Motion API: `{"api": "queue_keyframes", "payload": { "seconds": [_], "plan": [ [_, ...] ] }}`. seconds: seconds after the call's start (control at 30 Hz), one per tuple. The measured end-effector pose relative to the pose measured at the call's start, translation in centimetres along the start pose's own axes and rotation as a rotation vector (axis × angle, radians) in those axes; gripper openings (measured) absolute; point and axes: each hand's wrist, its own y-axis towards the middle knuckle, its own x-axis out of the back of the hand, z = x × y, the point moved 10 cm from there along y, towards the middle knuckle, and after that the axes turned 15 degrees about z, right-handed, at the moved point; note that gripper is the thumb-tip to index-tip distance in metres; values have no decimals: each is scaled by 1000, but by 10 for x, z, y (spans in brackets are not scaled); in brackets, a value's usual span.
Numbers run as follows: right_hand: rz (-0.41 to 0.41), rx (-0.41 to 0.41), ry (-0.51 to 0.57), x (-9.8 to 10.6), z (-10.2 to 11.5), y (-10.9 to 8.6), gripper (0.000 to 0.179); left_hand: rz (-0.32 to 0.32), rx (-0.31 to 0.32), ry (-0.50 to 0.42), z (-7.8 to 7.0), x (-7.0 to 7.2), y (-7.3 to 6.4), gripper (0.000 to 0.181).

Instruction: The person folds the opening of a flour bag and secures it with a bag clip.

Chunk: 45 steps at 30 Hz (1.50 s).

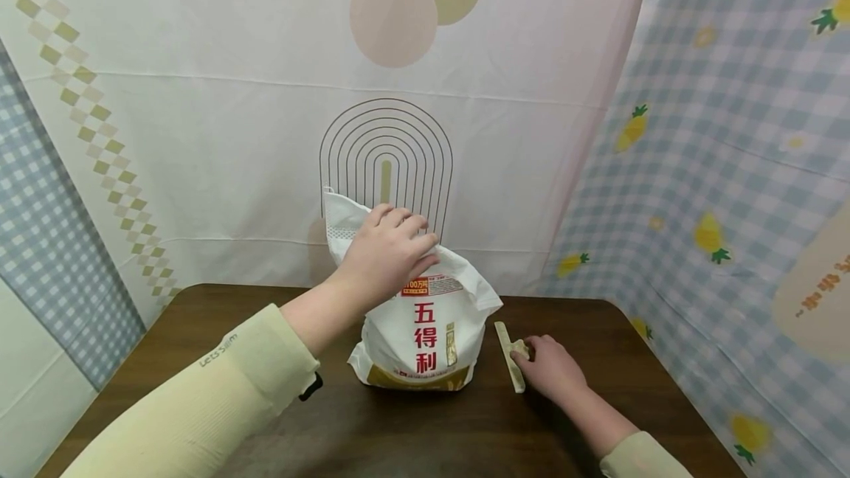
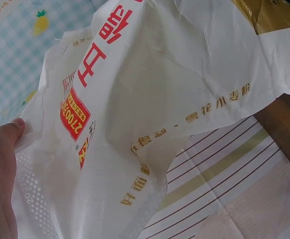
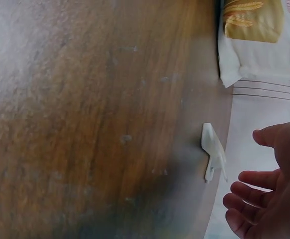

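A white flour bag (image 1: 425, 338) with red characters and a gold base stands upright on the table. My left hand (image 1: 388, 249) grips its crumpled upper part from above. In the left wrist view the thumb (image 2: 10, 130) lies on the bag's edge, while the other fingers are hidden. To the right of the bag lies a long, narrow cream-coloured strip (image 1: 509, 356) with a piece jutting from its side, like a bag clip. My right hand (image 1: 551, 367) is over it, fingers loosely bent. The right wrist view shows that hand (image 3: 279, 184) apart from the clip (image 3: 212, 149).
The dark wooden table (image 1: 312, 419) has rounded far corners. Behind it hangs a white patterned cloth (image 1: 232, 168). A blue checked cloth with pineapples (image 1: 664, 227) closes off the right side, and another checked cloth (image 1: 53, 190) hangs at the left.
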Motion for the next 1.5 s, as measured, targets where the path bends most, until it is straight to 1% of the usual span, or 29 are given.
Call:
{"api": "queue_keyframes", "payload": {
  "seconds": [0.27, 0.47, 0.7, 0.93, 1.17, 1.33, 1.5],
  "plan": [
    [-3, -18, -26, -6, -5, 5, 38, -8, -4, -4, 0, 0, 0, 26],
    [0, -43, -4, -9, -12, 11, 43, -6, -5, -4, 1, -2, 0, 28],
    [35, -82, -4, -12, -18, 16, 49, -6, -11, 0, 0, -2, -1, 30],
    [36, -72, 26, -13, -19, 17, 46, -13, -12, -1, 0, -1, -1, 30],
    [10, -38, 77, -13, -17, 17, 37, -9, -10, -2, 1, -2, -2, 30],
    [-7, -15, 107, -12, -16, 18, 33, -16, -21, -14, 1, -3, -3, 30],
    [19, -7, 192, -15, -19, 21, 37, -32, -40, -21, 0, -4, -4, 30]
  ]
}}
